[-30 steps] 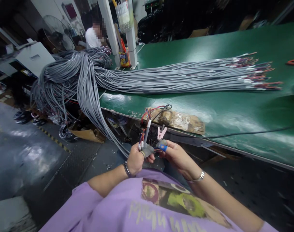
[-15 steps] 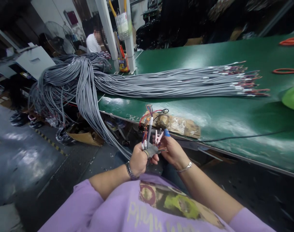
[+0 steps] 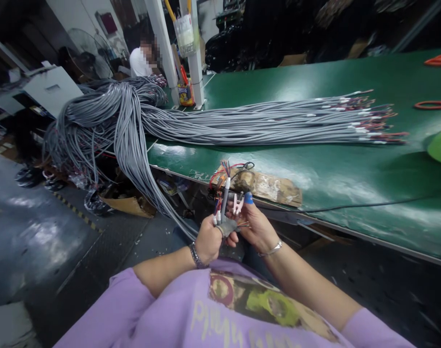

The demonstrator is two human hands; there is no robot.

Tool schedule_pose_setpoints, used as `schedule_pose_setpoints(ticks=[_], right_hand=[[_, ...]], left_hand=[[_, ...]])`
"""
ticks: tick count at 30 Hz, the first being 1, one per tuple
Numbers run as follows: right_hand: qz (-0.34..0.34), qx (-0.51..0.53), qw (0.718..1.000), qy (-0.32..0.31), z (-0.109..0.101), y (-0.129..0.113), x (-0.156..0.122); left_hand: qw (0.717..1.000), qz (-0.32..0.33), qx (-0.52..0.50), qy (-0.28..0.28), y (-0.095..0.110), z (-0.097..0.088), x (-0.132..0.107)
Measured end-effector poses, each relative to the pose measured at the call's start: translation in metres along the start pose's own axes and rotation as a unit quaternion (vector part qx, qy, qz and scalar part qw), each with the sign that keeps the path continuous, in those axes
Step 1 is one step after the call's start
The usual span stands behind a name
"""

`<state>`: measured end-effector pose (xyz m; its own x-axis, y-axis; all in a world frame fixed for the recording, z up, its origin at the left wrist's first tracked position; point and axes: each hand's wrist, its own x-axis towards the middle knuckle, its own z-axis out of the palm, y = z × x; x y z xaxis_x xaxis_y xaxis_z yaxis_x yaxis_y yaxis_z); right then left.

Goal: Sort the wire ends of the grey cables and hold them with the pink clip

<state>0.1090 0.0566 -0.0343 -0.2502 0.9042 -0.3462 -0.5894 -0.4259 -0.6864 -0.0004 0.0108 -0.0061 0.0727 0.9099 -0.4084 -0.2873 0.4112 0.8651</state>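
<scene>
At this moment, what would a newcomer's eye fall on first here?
Probably the long bundle of grey cables, stretched across the glossy green tabletop, with multicoloured wire ends toward the right. Next comes the small pale-pink clip by the right hand, then the upright grey cable end with a white band, held in the left hand.

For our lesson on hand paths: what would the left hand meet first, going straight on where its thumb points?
Probably the right hand, just beyond the wire ends that the left hand seems to pinch; depth there is unclear.
</scene>
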Motion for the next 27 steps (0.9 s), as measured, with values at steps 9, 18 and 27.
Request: schedule_pose_setpoints(ticks=[9,18,27], right_hand=[[-0.006,-0.012,1.000,-0.021,-0.007,0.001,-0.004],[-0.005,-0.028,0.999,-0.039,-0.004,-0.008,-0.008],[0.041,-0.067,0.986,-0.145,-0.003,-0.003,-0.008]], left_hand=[[1.000,0.012,-0.003,0.001,0.000,-0.006,-0.009],[0.999,0.037,-0.017,0.032,0.001,-0.004,-0.005],[0.999,0.026,-0.002,0.037,-0.002,-0.002,0.001]])
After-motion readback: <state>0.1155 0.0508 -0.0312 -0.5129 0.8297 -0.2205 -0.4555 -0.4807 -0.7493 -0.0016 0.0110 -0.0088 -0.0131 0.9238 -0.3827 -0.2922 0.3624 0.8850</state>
